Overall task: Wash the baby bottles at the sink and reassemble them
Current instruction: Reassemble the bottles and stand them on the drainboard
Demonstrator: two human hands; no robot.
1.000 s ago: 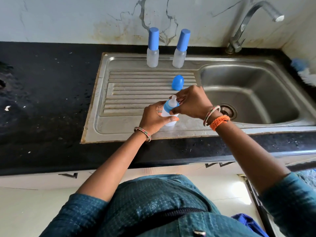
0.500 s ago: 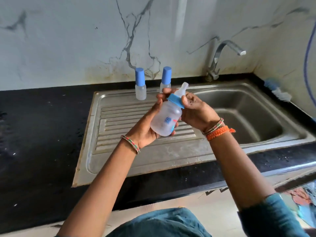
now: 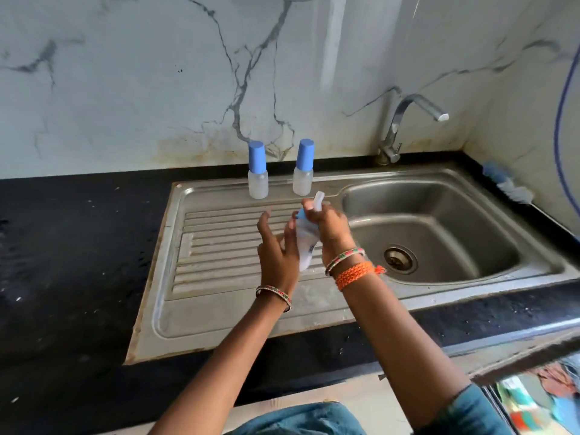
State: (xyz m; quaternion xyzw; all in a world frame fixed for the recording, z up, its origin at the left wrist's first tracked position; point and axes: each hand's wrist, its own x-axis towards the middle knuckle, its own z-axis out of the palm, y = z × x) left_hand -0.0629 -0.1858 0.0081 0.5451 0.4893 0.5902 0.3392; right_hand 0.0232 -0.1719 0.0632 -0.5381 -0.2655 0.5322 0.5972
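Countertop (image 3: 72,246) of black, speckled stone is seen at the far left, with a steel sink (image 3: 219,321) set into it; its drainboard is ribbed in parallel grooves and rust shows along its left edge. Two small capped bottles (image 3: 258,174) of frosted plastic, each topped by a tall blue cylindrical cap, are stood upright at the back of the drainboard, just beside each other, under a white wall veined like marble. The left hand (image 3: 277,249) is held over the drainboard with fingers spread and straight, gripping nothing; whether its palm touches the bottle cannot be told. The baby bottle (image 3: 306,243), translucent with a blue collar and a pale teat pointing up and away, is gripped near its neck by the right hand (image 3: 329,229), whose fingers are curled round it. A smooth rounded basin with a round metal drain (image 3: 400,260) lies to the right, beneath a curved chrome tap (image 3: 405,127). A blue-and-white bristled brush (image 3: 507,183) is laid on the counter's right edge.
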